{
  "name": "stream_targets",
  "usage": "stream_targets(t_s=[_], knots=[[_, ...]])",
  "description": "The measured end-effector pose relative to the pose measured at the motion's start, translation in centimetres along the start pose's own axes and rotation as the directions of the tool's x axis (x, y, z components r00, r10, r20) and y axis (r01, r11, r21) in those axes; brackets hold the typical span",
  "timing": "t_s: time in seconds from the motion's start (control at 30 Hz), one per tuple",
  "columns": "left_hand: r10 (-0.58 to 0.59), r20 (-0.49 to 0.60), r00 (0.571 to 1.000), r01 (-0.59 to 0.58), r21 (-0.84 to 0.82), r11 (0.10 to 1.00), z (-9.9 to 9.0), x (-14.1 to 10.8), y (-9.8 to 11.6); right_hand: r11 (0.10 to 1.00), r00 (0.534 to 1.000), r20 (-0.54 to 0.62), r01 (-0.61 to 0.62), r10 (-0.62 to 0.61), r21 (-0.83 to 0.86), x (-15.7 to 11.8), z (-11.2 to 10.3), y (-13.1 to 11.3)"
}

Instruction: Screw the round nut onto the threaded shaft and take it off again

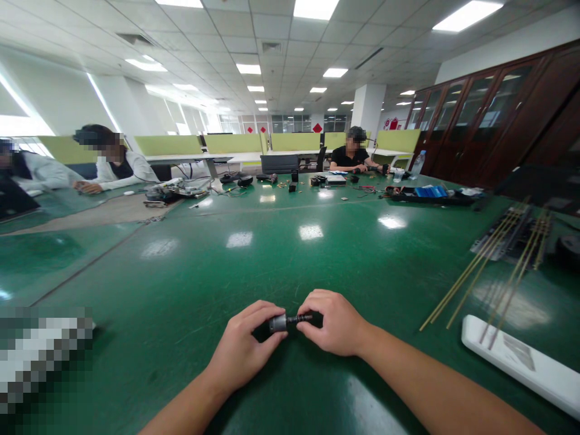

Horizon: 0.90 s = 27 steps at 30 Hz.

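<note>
Just above the green table, both hands meet at a small grey metal cylinder, shaped like a small motor. My left hand is closed round its body, thumb below and fingers above. From its right end a thin dark ridged shaft sticks out sideways. The thumb and fingertips of my right hand pinch this shaft. The part lies roughly level between the hands. My fingers hide both of its ends.
Thin brass-coloured rods lie at the right, near a long white case. A pixelated block sits at the left front. Electronic parts and a black tray line the far side. Co-workers sit across and at the left.
</note>
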<state>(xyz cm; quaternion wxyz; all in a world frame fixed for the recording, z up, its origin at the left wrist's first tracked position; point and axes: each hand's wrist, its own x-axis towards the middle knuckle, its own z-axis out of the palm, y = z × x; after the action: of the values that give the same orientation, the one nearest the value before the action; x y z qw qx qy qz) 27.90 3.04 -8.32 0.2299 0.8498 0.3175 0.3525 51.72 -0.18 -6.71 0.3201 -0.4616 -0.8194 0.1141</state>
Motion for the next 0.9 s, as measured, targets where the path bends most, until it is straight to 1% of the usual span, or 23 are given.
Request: stream_targets(t_s=[0.9], knots=[[-0.016, -0.010, 1.000, 0.016, 0.002, 1.000, -0.15, 0.07, 0.06, 0.999, 0.999, -0.009, -0.038, 0.037, -0.016, -0.15, -0.35, 0.28]])
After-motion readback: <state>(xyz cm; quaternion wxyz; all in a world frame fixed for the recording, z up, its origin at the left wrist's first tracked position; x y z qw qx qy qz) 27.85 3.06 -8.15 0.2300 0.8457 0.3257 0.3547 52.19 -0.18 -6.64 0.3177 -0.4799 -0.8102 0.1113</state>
